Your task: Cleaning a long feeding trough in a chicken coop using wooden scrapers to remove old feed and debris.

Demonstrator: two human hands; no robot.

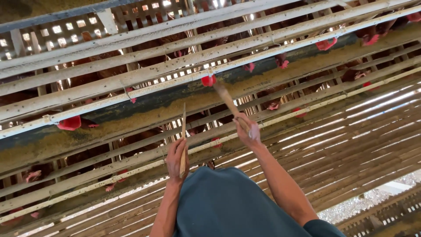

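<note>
pale tan wooden stick (183,140) in left hand (177,159), light brown wooden handle (229,102) in right hand (248,130); feed trough (131,112) dark blue-grey, filled with yellow-tan feed (109,128); cage bars (131,70) whitish, speckled with dark spots; hens (92,74) reddish brown with bright red combs (70,123); slatted floor (359,140) brown bamboo with white light stripes; teal-grey shirt (228,206)
</note>
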